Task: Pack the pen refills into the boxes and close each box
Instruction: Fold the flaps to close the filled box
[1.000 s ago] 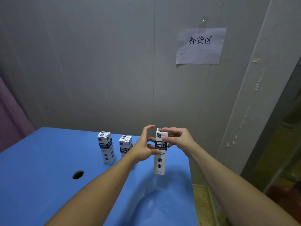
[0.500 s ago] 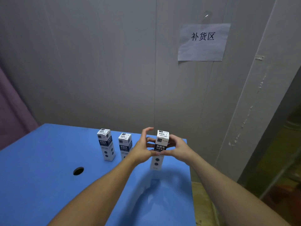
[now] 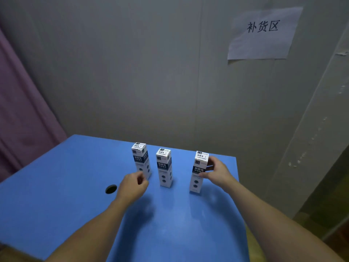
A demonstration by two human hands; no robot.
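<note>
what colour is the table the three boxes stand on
Bright blue table top, seen in the head view.

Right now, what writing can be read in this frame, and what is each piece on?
"补货区": handwritten on the paper sign taped to the wall.
"刷题笔": largest print on the right box, held by the right hand.
Middle box and left box: the same design, print too blurred to read surely.
Top labels and smaller lines on all three boxes: too small to read.
</note>
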